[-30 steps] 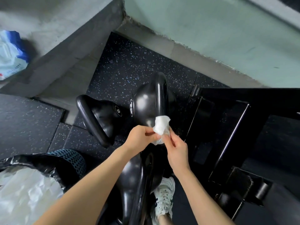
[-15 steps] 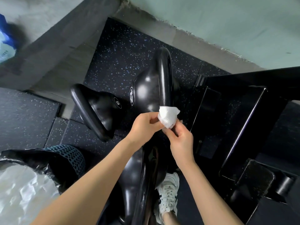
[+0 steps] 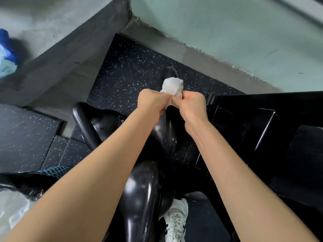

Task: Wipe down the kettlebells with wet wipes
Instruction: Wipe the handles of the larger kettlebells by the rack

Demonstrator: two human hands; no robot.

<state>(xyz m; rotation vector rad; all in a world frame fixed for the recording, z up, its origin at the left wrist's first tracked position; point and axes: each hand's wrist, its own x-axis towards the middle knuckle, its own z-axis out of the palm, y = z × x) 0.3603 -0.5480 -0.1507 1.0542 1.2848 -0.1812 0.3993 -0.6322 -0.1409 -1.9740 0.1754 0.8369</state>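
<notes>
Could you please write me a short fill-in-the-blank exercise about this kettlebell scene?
1. The left hand and the right hand together pinch one crumpled ____.
2. The kettlebells are all ____ in colour.
3. The shoe at the bottom is ____.
Missing words: wipe; black; white.
</notes>
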